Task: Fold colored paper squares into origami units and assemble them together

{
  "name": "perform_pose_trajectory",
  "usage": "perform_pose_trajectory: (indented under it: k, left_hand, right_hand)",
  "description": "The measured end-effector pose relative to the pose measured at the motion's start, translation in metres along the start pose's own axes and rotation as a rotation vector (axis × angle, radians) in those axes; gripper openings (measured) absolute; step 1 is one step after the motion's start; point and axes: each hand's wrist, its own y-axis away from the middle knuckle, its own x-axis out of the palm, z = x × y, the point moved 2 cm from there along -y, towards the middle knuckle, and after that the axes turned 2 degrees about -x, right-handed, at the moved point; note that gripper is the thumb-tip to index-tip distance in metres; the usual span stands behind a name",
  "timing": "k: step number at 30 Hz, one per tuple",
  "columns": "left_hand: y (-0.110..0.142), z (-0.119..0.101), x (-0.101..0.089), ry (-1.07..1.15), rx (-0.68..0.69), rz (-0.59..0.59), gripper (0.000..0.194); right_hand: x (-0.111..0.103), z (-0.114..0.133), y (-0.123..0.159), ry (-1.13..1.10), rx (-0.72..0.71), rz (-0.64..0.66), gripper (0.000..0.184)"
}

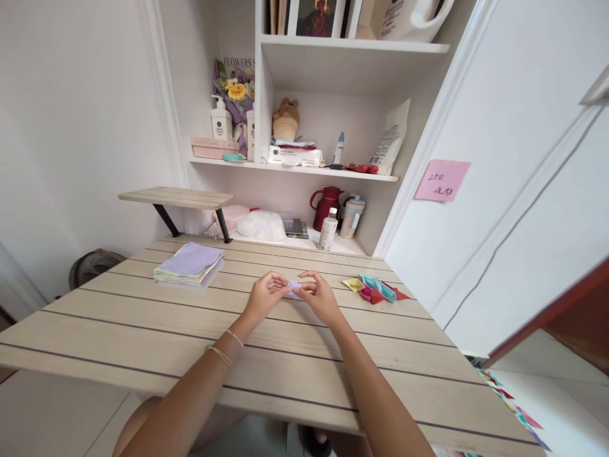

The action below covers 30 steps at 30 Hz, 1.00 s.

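A small folded piece of lilac paper (294,289) is pinched between my two hands, low over the middle of the table. My left hand (266,293) grips its left side with thumb and fingertips. On the opposite side my right hand (320,296) pinches it, with the index finger raised and bent. The finer folds are too small to make out. To the right lies a pile of folded paper pieces (373,289) in yellow, blue, pink and red. Over on the left sits a stack of coloured paper sheets (189,263), lilac on top.
A small raised shelf (178,197) on black legs stands at the table's (285,374) back left. Behind the table, a clear bottle (328,230), a dark red jug (327,208) and a light tumbler (352,217) stand in the white shelving. A pink note (442,180) hangs on the right wall.
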Motion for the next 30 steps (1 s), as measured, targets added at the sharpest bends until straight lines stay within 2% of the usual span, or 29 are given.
perform_pose_trajectory:
  k: [2,5,9,15,24,30]
  left_hand:
    - [-0.002,0.004,0.0,0.028,-0.045,-0.002,0.026]
    - [-0.003,0.006,0.0,0.01,-0.087,0.044,0.023]
    - [-0.002,0.003,0.0,-0.03,-0.052,0.054,0.023]
    - [0.0,-0.002,0.001,-0.053,0.016,0.003,0.023]
    - [0.0,-0.002,-0.001,-0.176,0.086,-0.08,0.021]
    - [-0.001,-0.002,-0.004,-0.227,0.103,-0.131,0.019]
  right_hand:
    - [0.001,0.0,0.0,0.003,-0.01,0.016,0.04]
    - [0.001,-0.002,0.0,0.055,-0.016,0.009,0.033]
    - [0.0,-0.004,0.0,0.102,0.007,-0.029,0.031]
    - [0.004,-0.009,-0.001,-0.01,0.07,-0.055,0.038]
    - [0.01,-0.009,0.0,-0.186,0.138,-0.069,0.036]
    - [0.009,-0.009,0.001,-0.036,0.072,-0.065,0.034]
